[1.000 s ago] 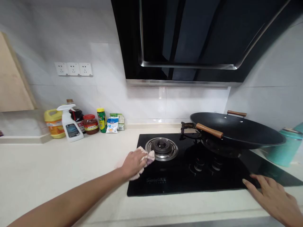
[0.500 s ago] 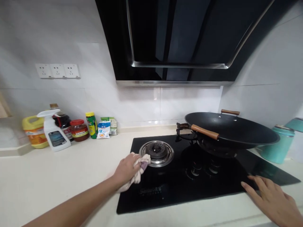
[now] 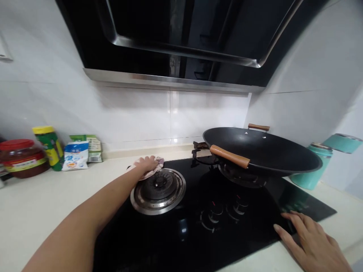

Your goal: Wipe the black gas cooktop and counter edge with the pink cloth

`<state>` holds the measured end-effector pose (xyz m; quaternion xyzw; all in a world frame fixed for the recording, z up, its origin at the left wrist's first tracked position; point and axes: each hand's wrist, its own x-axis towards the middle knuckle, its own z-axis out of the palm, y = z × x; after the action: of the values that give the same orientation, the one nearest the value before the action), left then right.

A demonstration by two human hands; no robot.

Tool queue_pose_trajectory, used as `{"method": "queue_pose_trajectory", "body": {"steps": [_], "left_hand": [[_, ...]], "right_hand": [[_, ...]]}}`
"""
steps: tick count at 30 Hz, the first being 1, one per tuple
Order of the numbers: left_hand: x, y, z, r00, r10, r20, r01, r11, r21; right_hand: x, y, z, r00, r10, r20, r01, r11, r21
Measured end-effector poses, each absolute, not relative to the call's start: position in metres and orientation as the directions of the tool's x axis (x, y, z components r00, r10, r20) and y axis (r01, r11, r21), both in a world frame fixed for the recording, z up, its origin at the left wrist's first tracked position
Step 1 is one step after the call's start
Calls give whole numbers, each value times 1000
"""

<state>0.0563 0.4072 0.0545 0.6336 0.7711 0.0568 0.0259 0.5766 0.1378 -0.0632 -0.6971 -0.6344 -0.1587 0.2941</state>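
My left hand [image 3: 147,164] is closed over a pale, crumpled cloth [image 3: 159,161], pressing it down at the back left corner of the black glass gas stove [image 3: 181,226]. Just in front of it lies the left burner [image 3: 159,189], a dark cap inside a stained steel ring. My right hand [image 3: 312,236] rests with fingers spread on the stove's front right edge, holding nothing. A big black wok [image 3: 263,151] with wooden handles sits on the right burner. Two control knobs [image 3: 216,212] stand between the burners.
The range hood [image 3: 176,79] hangs low over the stove. To the left along the wall stand a red-lidded jar [image 3: 24,160], a green bottle with a yellow cap [image 3: 49,147] and seasoning packets [image 3: 76,155]. A teal canister [image 3: 310,168] stands right of the wok.
My left hand has moved the cloth from the stove's left side, in front of the burner, to behind it. The view has shifted right and closer; my right hand stays on the front edge.
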Motion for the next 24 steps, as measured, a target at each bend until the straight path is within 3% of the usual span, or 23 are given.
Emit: {"method": "queue_pose_trajectory", "body": {"steps": [8, 24], "left_hand": [[183, 452, 42, 13, 1000, -1, 993, -13, 118], [263, 312, 32, 351, 935, 56, 922, -355, 155]], "right_hand": [[569, 137, -53, 201, 843, 499, 963, -76, -259], [558, 137, -40, 245, 872, 425, 946, -119, -300]]}}
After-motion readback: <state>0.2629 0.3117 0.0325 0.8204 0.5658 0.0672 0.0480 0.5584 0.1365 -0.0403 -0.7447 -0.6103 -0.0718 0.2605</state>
